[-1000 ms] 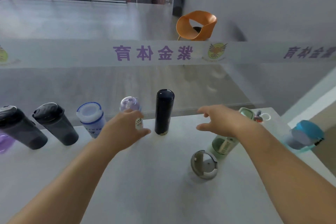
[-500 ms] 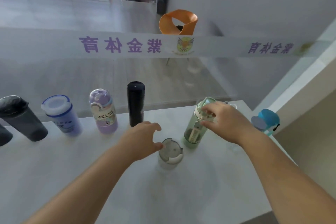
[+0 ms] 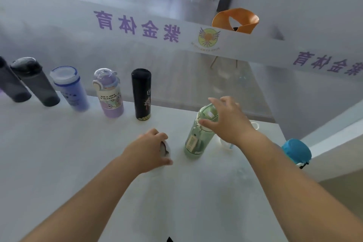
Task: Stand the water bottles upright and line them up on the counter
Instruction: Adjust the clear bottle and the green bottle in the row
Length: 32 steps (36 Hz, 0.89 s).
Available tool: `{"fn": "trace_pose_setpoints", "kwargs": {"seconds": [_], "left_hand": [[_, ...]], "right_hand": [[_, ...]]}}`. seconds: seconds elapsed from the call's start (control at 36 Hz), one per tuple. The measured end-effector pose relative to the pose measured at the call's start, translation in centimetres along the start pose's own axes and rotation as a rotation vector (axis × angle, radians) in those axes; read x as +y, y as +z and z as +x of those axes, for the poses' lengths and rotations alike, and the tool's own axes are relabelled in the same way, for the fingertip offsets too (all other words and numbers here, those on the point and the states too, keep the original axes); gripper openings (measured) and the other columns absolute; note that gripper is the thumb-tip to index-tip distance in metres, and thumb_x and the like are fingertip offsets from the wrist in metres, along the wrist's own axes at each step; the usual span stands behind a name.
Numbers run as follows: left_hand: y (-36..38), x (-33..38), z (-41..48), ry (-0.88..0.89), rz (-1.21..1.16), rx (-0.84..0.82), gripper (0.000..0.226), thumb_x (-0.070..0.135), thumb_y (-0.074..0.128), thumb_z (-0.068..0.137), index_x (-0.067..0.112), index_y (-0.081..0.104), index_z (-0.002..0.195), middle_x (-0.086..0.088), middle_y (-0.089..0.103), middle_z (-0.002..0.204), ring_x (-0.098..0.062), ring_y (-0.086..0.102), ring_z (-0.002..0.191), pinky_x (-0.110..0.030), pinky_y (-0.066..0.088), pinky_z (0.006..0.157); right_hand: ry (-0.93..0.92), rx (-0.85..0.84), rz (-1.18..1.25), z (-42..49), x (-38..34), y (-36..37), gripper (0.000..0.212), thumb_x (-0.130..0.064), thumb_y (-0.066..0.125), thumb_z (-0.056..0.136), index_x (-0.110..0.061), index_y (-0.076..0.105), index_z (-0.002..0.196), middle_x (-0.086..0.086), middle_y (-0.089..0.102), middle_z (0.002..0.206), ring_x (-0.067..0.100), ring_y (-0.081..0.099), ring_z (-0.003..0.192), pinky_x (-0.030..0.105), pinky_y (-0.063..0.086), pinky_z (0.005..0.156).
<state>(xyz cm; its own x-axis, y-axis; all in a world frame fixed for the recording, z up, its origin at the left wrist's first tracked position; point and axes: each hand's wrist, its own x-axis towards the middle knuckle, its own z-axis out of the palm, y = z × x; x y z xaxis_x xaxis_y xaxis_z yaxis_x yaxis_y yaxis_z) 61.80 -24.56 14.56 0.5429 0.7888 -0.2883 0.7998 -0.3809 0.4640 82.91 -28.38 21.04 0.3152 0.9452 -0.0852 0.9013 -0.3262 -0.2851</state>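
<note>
Along the back edge of the white counter (image 3: 59,163) several bottles stand in a row: two dark grey ones (image 3: 37,84), a blue one (image 3: 69,88), a lilac one (image 3: 109,94) and a tall black flask (image 3: 141,94). In front of that row my right hand (image 3: 227,120) grips the top of a green bottle (image 3: 198,135), which stands upright. My left hand (image 3: 149,151) is curled over a small clear bottle with a grey lid (image 3: 165,149), mostly hidden under the fingers.
A blue-lidded bottle (image 3: 296,151) sits at the counter's right edge, and a small clear cup (image 3: 253,125) shows behind my right wrist. A glass panel with purple lettering (image 3: 137,25) rises behind the counter. An orange chair (image 3: 235,19) stands beyond the glass.
My left hand has dropped onto the grey-lidded bottle and now covers it. My right hand stays on the green bottle's top. The camera view has shifted left.
</note>
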Motion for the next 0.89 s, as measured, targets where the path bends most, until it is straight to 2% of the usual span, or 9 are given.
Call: {"fn": "trace_pose_setpoints", "kwargs": {"seconds": [0.11,0.28,0.36,0.42,0.47,0.58,0.67,0.89], "left_hand": [[0.7,0.0,0.0,-0.033,0.055,0.014,0.074,0.050,0.075,0.065,0.030,0.042,0.128,0.006,0.042,0.130,-0.021,0.045,0.114,-0.040,0.048,0.092],[1.1,-0.2,0.9,-0.048,0.146,-0.007,0.074,0.041,0.076,0.067,0.032,0.039,0.130,0.002,0.043,0.127,-0.024,0.043,0.110,-0.039,0.049,0.087],[0.8,-0.2,1.7,-0.039,0.140,-0.020,0.071,0.037,0.075,0.068,0.031,0.042,0.130,0.003,0.044,0.126,-0.024,0.043,0.110,-0.040,0.049,0.088],[0.5,-0.2,2.4,-0.023,0.145,-0.030,0.070,0.035,0.075,0.068,0.030,0.043,0.130,0.002,0.044,0.126,-0.025,0.043,0.110,-0.040,0.049,0.090],[0.1,-0.1,3.2,-0.005,0.164,-0.043,0.070,0.034,0.075,0.069,0.028,0.043,0.130,0.001,0.044,0.127,-0.025,0.042,0.111,-0.039,0.048,0.091],[-0.6,0.1,5.2,0.029,0.202,-0.052,0.074,0.033,0.075,0.070,0.025,0.039,0.135,-0.001,0.042,0.131,-0.026,0.039,0.115,-0.038,0.045,0.096],[-1.2,0.4,6.8,0.039,0.215,-0.067,0.079,0.032,0.075,0.071,0.021,0.034,0.138,-0.002,0.041,0.134,-0.028,0.038,0.118,-0.038,0.044,0.099],[-2.7,0.6,11.4,0.101,0.221,-0.055,0.072,0.027,0.070,0.075,0.017,0.035,0.137,-0.002,0.041,0.135,-0.028,0.037,0.120,-0.036,0.040,0.099]], "right_hand": [[0.015,-0.015,-0.007,0.8,-0.5,0.9,0.073,-0.059,0.055,0.083,-0.021,0.034,0.142,0.012,0.036,0.139,0.034,0.033,0.126,0.041,0.033,0.101],[0.059,0.008,-0.067,1.8,-1.1,2.1,0.067,-0.060,0.051,0.085,-0.016,0.040,0.134,0.016,0.039,0.131,0.036,0.032,0.119,0.039,0.035,0.096],[0.066,-0.002,-0.078,2.4,-0.8,2.3,0.059,-0.054,0.053,0.086,-0.015,0.042,0.129,0.016,0.041,0.127,0.036,0.034,0.115,0.037,0.033,0.092],[0.032,-0.008,-0.100,2.7,-0.5,2.0,0.052,-0.047,0.054,0.085,-0.015,0.044,0.125,0.016,0.045,0.123,0.034,0.038,0.112,0.033,0.027,0.085],[0.000,-0.039,-0.086,2.8,-0.2,1.5,0.048,-0.040,0.057,0.083,-0.016,0.046,0.124,0.014,0.045,0.121,0.032,0.038,0.109,0.031,0.025,0.085],[-0.004,-0.129,0.004,2.9,0.5,0.1,0.054,-0.031,0.064,0.079,-0.022,0.045,0.129,0.011,0.041,0.122,0.032,0.042,0.111,0.028,0.033,0.084],[0.024,-0.178,0.036,3.1,0.9,-0.7,0.056,-0.028,0.066,0.077,-0.023,0.046,0.129,0.008,0.042,0.119,0.026,0.050,0.099,0.025,0.038,0.069],[-0.017,-0.124,0.098,4.9,1.5,-0.9,0.056,-0.026,0.072,0.068,-0.021,0.055,0.121,0.005,0.049,0.112,0.023,0.054,0.094,0.029,0.047,0.077]]}}
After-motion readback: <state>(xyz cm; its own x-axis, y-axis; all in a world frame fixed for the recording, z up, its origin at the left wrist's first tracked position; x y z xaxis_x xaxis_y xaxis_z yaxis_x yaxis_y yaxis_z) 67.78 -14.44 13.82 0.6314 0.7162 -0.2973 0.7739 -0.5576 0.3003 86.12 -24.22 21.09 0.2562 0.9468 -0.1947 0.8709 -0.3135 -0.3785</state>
